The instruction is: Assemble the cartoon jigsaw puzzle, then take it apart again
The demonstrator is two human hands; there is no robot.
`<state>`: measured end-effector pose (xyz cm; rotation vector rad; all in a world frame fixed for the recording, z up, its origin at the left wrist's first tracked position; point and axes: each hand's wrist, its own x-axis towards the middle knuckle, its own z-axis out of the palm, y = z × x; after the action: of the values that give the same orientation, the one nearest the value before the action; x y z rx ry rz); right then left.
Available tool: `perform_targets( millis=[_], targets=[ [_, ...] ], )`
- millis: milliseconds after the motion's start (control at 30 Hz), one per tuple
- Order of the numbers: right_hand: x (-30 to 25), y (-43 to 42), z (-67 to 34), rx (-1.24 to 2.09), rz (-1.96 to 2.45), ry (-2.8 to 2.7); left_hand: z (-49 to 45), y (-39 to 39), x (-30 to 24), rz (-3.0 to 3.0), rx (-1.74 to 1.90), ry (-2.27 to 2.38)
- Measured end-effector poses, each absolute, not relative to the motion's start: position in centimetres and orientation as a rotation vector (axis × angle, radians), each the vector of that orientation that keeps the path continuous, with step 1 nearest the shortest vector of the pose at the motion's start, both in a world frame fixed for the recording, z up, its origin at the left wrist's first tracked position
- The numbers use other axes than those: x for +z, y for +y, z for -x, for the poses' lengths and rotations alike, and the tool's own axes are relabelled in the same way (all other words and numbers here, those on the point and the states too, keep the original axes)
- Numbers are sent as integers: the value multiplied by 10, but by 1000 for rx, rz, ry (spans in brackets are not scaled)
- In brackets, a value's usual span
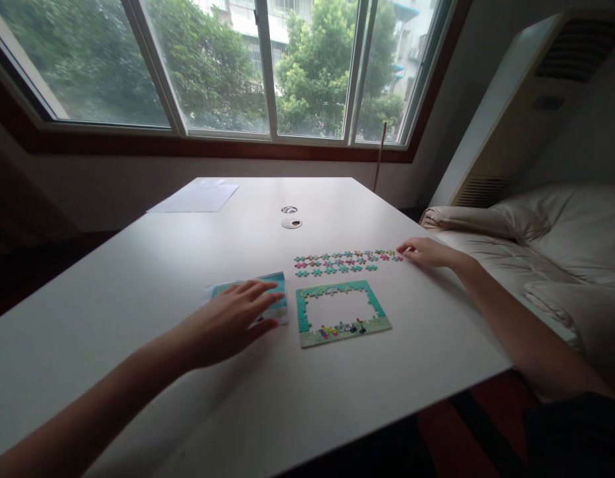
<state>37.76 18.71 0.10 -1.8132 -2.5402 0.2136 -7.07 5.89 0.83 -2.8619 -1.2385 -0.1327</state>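
My left hand (242,312) lies palm down with its fingers spread over a printed picture sheet (278,302), hiding much of it. To its right is a jigsaw puzzle frame (344,335), with an assembled green border around a white middle. Small cartoon figures run along its lower edge. Beyond it, loose puzzle pieces (330,263) lie in three rows, mostly turquoise with some pink and yellow. My right hand (424,253) is at the right end of these rows, its fingers drawn together at a puzzle piece (399,259) there.
All this lies on a white table (188,411). Two round inserts (291,224) are set farther back, and white papers (195,197) lie at the far left corner. A padded sofa (491,236) stands to the right, with a thin stick (380,156) behind the table.
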Motion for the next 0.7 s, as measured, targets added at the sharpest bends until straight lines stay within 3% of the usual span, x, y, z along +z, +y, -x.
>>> perform_targets(
  millis=[267,700],
  targets=[
    [0,187,-377,189,1813,-2560,24,-5,15,2859,-117,-964],
    [-1,187,-378,192,1819,-2541,16,-9,1,2760,-183,-998]
  ],
)
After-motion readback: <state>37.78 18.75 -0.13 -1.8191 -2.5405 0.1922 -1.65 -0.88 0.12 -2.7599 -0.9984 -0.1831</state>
